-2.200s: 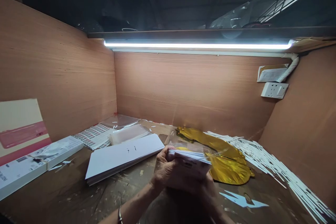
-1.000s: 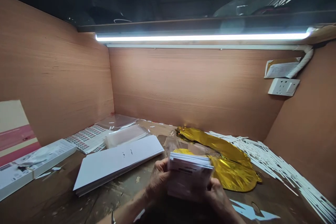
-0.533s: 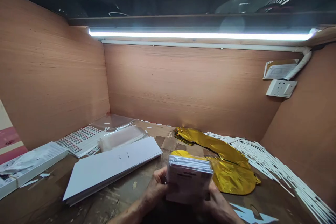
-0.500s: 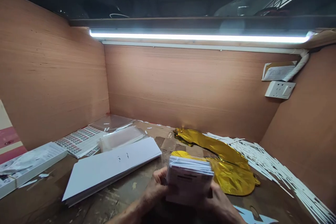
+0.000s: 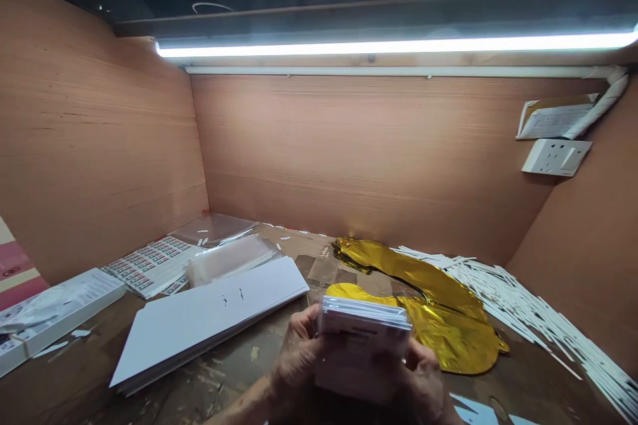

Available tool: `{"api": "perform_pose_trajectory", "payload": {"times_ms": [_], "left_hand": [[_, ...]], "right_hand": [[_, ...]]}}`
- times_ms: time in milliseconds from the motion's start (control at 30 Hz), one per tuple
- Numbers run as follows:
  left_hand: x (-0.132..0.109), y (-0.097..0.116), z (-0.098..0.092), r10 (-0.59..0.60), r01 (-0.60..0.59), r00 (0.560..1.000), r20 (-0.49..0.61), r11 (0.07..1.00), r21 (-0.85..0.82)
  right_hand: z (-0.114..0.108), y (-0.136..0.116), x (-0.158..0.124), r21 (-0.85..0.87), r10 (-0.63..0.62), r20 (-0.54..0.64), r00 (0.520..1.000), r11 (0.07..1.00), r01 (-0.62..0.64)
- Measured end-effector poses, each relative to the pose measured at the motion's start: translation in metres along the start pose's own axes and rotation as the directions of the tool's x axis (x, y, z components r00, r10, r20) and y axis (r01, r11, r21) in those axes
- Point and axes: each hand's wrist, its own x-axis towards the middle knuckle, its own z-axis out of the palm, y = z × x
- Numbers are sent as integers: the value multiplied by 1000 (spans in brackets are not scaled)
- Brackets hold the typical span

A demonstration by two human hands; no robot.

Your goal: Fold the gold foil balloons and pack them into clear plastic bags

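Both of my hands hold a small packet of white cards (image 5: 359, 339) wrapped in clear film, upright near the bottom middle of the view. My left hand (image 5: 294, 362) grips its left edge with fingers curled round it. My right hand (image 5: 423, 382) clasps the right edge, thumb on the front. Just behind the packet lies crumpled gold foil (image 5: 428, 309) on the brown worktop (image 5: 239, 372).
A stack of long white sheets (image 5: 209, 319) lies left of my hands, with clear bags (image 5: 229, 255) and a label sheet (image 5: 149, 264) behind it. A white box (image 5: 54, 309) sits far left. Several white sticks (image 5: 538, 319) spread along the right. Wooden walls enclose the bench; a socket (image 5: 555, 156) hangs at right.
The packet has stayed in both hands and turned a little more upright. The view has shifted slightly to the left and down.
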Motion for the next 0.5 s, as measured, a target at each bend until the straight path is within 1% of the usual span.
{"api": "perform_pose_trajectory", "payload": {"times_ms": [67,100,167,233,267,333,367,433,467,500], "left_hand": [[-1,-11,-2,-6,6,1000,-24,1000,-7],[1,-16,-2,-5,5,1000,-31,1000,-8],[9,-23,-3,9,-7,998,-60,1000,21],[24,-25,-3,5,3,992,-129,998,60],[32,-24,-3,-23,34,984,-177,998,58],[47,-17,-3,-146,143,959,-243,989,-31],[51,-11,-3,-227,208,945,-237,973,-102],[52,-1,-2,-342,305,928,-149,926,-224],[48,3,-2,-366,326,923,-117,907,-266],[42,5,-1,-375,328,920,-112,896,-300]], "right_hand": [[1,12,0,5,21,8,1000,1000,-21],[2,15,0,16,22,4,1000,1000,-22],[4,11,2,37,10,-10,1000,999,-9],[5,0,6,78,-14,-24,1000,997,16],[4,-6,9,116,-7,-12,1000,993,9],[2,-18,19,210,66,32,997,975,-72],[1,-23,25,253,129,39,991,958,-135],[0,-26,37,300,256,1,967,922,-245],[0,-25,43,310,300,-34,953,910,-276],[1,-23,47,317,327,-66,943,903,-291]]}}
